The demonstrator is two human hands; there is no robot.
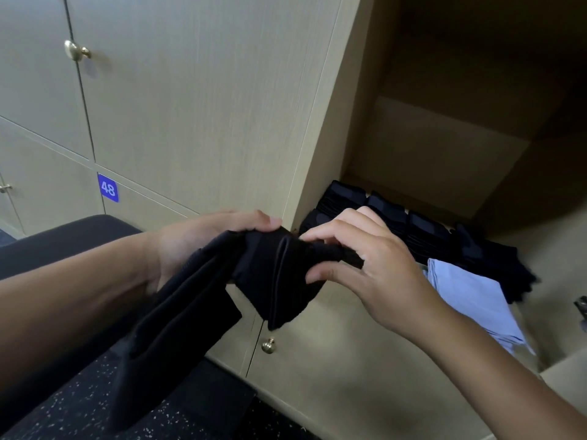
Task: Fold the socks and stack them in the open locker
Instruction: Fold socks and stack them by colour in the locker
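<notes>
A black sock (273, 274) is held in front of the lockers, partly folded, its long end hanging down to the left. My left hand (203, 239) grips it from above with the fingers curled over the fold. My right hand (359, 258) pinches the sock's right end between thumb and fingers. Behind my right hand, the open locker (444, 147) holds a row of folded black socks (422, 230) on its floor. A light blue folded cloth (470, 300) lies in front of that row.
Closed beige locker doors fill the left, one with a round brass knob (76, 50) and a blue label reading 48 (107, 188). Another knob (268, 345) sits on the door below my hands. A dark speckled floor (158, 417) and a dark cushion (63, 239) lie lower left.
</notes>
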